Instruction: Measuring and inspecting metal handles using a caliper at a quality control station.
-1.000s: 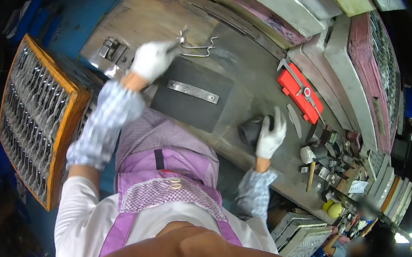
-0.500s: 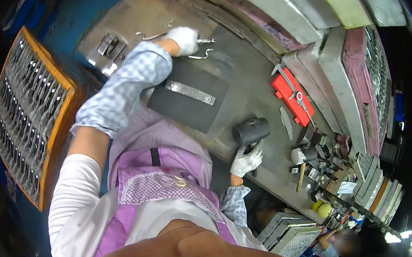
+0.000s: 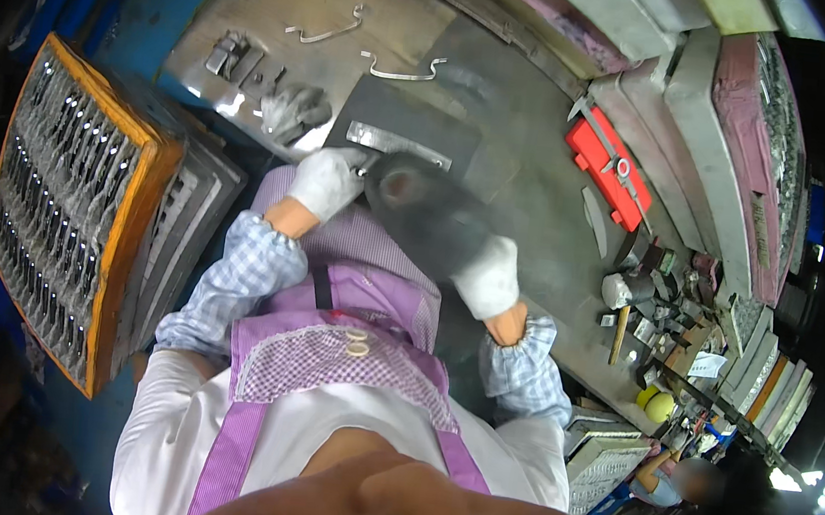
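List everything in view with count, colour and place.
Flat workbench: one, grey-brown, centre
Rounded mallet-like tool: one, black, over bench's near edge
Rectangular mat: one, black, bench's left half
Flat metal bar: one, silver, on mat
Bent metal wires: two, silver, beyond mat
Metal fixture: one, grey, bench's left
Crumpled bundle: one, grey, left of mat
Rectangular case: one, red, bench's right
Metal caliper: one, silver, on case
Wooden-handled hammer: one, white-headed, bench's right
Small loose parts: many, greyish, beside hammer
Metal-filled tray: one, orange-edged, far left
Standing panels: several, grey-pink, upper right
Co-worker: one, blue-clad, lower right
Left gloved hand: one, white, left of tool
Right gloved hand: one, white, gripping tool
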Motion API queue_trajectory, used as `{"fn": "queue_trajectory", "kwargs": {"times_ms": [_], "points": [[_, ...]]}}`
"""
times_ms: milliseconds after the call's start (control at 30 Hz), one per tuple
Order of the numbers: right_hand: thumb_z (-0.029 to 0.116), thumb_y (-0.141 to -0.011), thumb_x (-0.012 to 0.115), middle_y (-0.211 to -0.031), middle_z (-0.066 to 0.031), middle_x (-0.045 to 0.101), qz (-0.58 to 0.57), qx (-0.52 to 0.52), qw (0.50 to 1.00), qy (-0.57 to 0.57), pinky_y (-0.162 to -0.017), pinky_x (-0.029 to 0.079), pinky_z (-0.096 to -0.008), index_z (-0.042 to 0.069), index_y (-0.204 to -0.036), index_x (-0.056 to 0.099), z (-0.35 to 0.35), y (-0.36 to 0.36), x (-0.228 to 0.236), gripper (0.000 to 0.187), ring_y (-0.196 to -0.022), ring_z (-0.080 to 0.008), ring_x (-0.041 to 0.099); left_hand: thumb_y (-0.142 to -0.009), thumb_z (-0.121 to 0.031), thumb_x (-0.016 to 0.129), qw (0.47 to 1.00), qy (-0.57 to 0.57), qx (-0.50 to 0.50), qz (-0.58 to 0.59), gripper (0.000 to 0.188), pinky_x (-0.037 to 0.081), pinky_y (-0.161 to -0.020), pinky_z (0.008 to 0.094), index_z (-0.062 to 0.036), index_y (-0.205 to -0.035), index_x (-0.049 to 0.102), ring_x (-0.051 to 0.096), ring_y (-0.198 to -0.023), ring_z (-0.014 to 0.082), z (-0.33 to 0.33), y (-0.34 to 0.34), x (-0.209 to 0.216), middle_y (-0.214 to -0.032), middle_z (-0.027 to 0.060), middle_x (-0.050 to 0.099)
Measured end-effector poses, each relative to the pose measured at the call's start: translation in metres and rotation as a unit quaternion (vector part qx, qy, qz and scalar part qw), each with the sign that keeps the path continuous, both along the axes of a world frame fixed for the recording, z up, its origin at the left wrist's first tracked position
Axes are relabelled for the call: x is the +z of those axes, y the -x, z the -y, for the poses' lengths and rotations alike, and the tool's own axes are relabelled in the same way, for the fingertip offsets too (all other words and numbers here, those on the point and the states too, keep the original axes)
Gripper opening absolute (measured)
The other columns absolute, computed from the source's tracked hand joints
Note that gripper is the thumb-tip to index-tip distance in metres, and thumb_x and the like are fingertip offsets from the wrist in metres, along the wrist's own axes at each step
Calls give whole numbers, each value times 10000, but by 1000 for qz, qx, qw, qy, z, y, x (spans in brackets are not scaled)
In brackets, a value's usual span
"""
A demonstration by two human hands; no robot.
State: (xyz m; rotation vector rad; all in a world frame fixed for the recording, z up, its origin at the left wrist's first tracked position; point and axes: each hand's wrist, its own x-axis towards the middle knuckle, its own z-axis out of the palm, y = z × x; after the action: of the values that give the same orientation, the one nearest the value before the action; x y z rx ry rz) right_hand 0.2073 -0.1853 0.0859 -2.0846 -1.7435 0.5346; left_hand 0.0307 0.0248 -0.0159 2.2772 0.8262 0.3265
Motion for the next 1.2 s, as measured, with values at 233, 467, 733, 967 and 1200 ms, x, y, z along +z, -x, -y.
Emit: {"fn": "queue_trajectory", "kwargs": {"times_ms": [233,467,733,967,1200], "points": [[313,-837,739,-1037,-194,710,267,-254,927,72,-774,537,-466,128,-1116,713,51,-55,-26,336,-916,-326,693,-808,-314,713,994,-100,-32,-13,266,562,-639,460,-105,-647,689,672,-630,336,27,-2,7,-636,129,652],[228,-889,753,-1109,-102,747,-140,-182,970,-73,-806,583,-314,143,-1188,753,-74,40,-69,312,-915,-251,736,-807,-114,732,983,69,62,158,283,564,-873,376,-83,-1088,718,705,-981,285,1,1,30,-1142,105,713],[277,-888,778,-1035,-57,782,-254,-312,915,-23,-810,564,-262,199,-1077,808,-112,14,-47,207,-893,-147,753,-843,-85,717,984,5,151,97,477,475,-1067,416,-63,-1309,617,564,-1294,353,-17,12,6,-1399,138,588],[272,-881,783,-992,-55,785,-382,-276,868,-159,-786,568,-263,209,-1083,807,-112,19,-75,213,-867,-152,757,-880,-92,700,980,-22,166,109,470,474,-1064,424,-52,-1336,591,560,-1293,361,-13,7,-5,-1400,155,582],[188,-908,734,-1017,-66,760,-240,-237,941,-37,-813,554,-260,193,-1107,797,-109,-1,-65,208,-881,-195,716,-894,-121,688,990,-67,85,87,555,436,-1100,447,-16,-1409,508,496,-1344,395,1,-7,-2,-1472,191,499]]}}
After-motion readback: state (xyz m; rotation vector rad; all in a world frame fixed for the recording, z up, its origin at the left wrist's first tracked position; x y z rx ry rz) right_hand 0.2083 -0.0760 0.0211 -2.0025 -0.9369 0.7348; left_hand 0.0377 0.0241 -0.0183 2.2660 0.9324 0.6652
